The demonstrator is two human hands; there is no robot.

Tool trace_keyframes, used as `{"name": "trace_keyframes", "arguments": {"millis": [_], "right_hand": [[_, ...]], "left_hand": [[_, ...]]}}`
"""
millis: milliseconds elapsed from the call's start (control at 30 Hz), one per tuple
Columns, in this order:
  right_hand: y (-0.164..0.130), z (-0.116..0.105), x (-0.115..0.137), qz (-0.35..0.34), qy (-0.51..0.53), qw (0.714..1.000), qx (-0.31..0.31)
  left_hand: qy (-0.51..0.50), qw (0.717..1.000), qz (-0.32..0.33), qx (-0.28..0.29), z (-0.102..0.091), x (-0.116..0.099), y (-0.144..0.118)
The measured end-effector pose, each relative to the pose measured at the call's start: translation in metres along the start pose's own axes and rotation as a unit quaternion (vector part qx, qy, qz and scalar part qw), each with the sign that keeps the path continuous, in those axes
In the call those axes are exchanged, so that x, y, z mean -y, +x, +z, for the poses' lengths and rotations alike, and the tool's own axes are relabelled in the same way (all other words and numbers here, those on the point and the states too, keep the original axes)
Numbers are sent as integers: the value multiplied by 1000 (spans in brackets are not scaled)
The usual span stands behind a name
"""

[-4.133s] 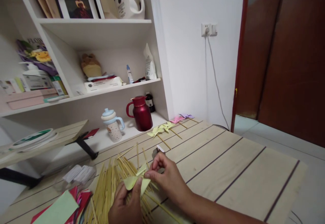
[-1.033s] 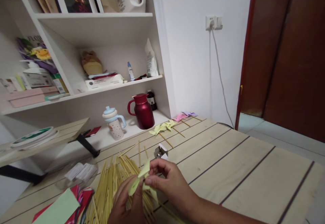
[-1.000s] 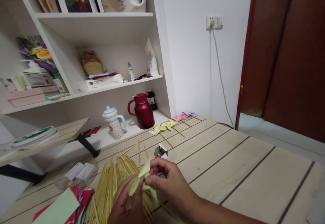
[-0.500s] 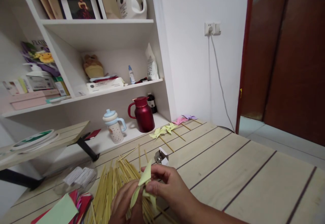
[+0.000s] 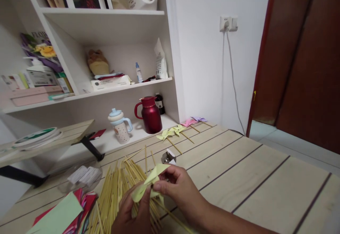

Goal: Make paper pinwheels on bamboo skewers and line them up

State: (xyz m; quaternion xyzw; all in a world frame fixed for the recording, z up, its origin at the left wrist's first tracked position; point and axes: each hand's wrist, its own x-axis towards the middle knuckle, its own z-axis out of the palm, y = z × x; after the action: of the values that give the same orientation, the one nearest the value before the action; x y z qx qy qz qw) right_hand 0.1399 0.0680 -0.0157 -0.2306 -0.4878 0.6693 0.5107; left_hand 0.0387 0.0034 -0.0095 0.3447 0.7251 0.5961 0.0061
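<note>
A pale yellow paper pinwheel [image 5: 156, 173] is pinched between my two hands above the slatted table. My left hand [image 5: 134, 209] grips its lower left blade, thumb and fingers closed near the centre. From the right, my right hand [image 5: 177, 188] presses thumb and fingers on the paper by a small dark spot at the middle. A thin stick [image 5: 174, 218] runs from below the pinwheel toward the lower right. Under and left of my hands lies a spread bundle of thin wooden sticks [image 5: 114, 188]. Just beyond my right hand stands a small open box [image 5: 169, 157] with shiny metal bits.
Finished pinwheels on sticks, two yellow [image 5: 176, 130], one pink [image 5: 189, 122] and one purple [image 5: 199, 119], lie at the table's back edge. Coloured paper sheets [image 5: 60, 214] are at lower left, near a clear plastic bag [image 5: 85, 177]. A red jug [image 5: 151, 117] and a cup [image 5: 120, 127] stand behind.
The pinwheel has turned in my hands, so its upper blade now leans right and its face shows more. The whole view has shifted slightly. Both hands keep their hold.
</note>
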Motion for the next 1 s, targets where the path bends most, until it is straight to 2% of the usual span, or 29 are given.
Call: {"name": "trace_keyframes", "arguments": {"millis": [200,333,467,633,700,900,1000], "right_hand": [[-1,2,6,-12,32,999,26],[-1,2,5,-10,26,999,20],[0,0,1,-10,-6,1000,1],[-2,0,-1,-46,-40,998,3],[-3,0,-1,-63,-57,996,-1],[-3,2,-4,-120,-80,989,-12],[-5,3,-2,-134,-82,988,-16]], "left_hand": [[47,996,-76,22,-5,-3,-1],[45,995,-90,25,-4,-2,-1],[-3,999,-44,29,-3,0,3],[-15,994,-12,109,-9,6,16],[-8,993,3,120,-11,11,20],[39,993,69,84,-9,19,13],[55,981,178,47,-8,23,14]]}}
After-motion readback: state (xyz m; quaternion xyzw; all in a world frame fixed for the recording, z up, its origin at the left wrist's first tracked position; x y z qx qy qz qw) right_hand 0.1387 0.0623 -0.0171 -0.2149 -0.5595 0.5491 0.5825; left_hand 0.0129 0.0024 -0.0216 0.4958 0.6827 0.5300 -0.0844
